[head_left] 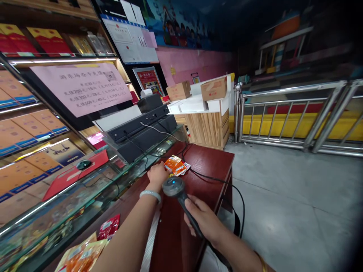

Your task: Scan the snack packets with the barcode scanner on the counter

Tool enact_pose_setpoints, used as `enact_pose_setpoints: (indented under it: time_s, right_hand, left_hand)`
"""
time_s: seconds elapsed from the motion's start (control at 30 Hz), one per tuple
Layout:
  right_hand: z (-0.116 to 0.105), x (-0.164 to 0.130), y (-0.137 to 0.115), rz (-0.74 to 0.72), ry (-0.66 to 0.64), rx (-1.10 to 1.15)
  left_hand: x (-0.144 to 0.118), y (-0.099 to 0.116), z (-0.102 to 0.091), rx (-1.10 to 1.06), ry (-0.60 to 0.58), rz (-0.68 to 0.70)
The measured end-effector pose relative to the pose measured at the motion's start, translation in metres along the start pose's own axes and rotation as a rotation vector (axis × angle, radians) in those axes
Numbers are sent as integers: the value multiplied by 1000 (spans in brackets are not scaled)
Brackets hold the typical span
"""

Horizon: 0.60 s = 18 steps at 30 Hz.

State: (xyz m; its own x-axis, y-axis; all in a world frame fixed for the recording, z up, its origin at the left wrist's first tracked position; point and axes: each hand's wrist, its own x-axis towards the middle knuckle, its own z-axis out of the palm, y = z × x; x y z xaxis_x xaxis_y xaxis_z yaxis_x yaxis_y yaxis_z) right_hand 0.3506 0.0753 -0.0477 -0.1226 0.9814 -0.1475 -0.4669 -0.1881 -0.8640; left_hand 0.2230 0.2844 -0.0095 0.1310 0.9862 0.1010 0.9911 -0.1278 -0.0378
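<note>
My right hand (pixel 202 219) is wrapped round the handle of a dark barcode scanner (pixel 173 186), whose head shows a small blue light. Its black cord hangs beside the desk. Beyond the scanner, my left hand (pixel 158 174) reaches to the edge of an orange snack packet (pixel 176 165) lying on the reddish-brown desk (pixel 210 162). Fingertips are partly hidden, so I cannot tell whether they grip the packet. Below my left forearm lie a red packet (pixel 109 226) and several orange-and-yellow packets (pixel 83 253).
A glass display counter (pixel 85 204) runs along the left, with a mouse (pixel 84 164) on a red mat and a black machine (pixel 144 124). Black cables cross the desk. Cardboard boxes (pixel 214 89) stand on a wooden counter behind. Metal railings (pixel 283 117) border the grey floor.
</note>
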Motion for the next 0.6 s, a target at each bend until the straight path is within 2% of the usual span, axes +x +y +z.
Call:
enact_pose_setpoints:
  time_s: [0.13, 0.27, 0.47, 0.53, 0.6]
  right_hand:
    - [0, -3, -1, -19, -13, -7]
    - [3, -14, -2, -64, -39, -27]
    - [11, -37, 6, -92, -55, -79]
    - [15, -44, 12, -94, -39, -77]
    - [20, -50, 17, -92, -23, -76]
  left_hand:
    - [-35, -11, -10, 29, 43, 44]
    - [-83, -24, -10, -43, 88, 66]
    - [-150, -37, -2, -161, 251, 4]
    - [-163, -42, -1, -259, 243, -54]
    - [-172, -49, 0, -449, 213, -126]
